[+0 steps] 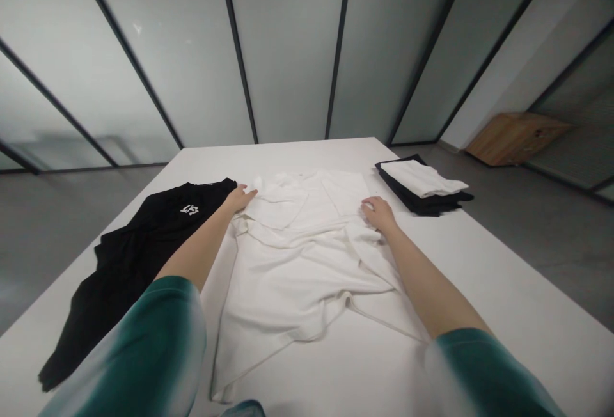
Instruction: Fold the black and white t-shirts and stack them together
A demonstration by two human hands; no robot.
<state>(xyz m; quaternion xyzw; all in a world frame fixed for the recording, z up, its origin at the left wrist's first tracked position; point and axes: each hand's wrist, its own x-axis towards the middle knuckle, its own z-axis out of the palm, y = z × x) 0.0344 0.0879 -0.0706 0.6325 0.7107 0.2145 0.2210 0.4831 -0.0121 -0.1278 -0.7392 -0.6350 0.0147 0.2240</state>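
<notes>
A white T-shirt (288,276) lies spread and wrinkled before me, with a crosswise fold below its upper part and an uneven near hem. My left hand (241,199) rests at its upper left edge, fingers apart, close to the collar end of a black T-shirt. My right hand (378,213) lies at the upper right edge of the white T-shirt, fingers loosely bent and apart on the cloth. Neither hand shows cloth gripped in it. The black T-shirt (144,238), with a small white print, lies bunched lengthwise to the left, partly behind my left arm.
A stack of folded black and white clothes (422,180) sits at the far right of the white table (508,302). Frosted glass panels (288,46) stand beyond the table's far edge. A wooden cabinet (513,139) is on the floor at the right.
</notes>
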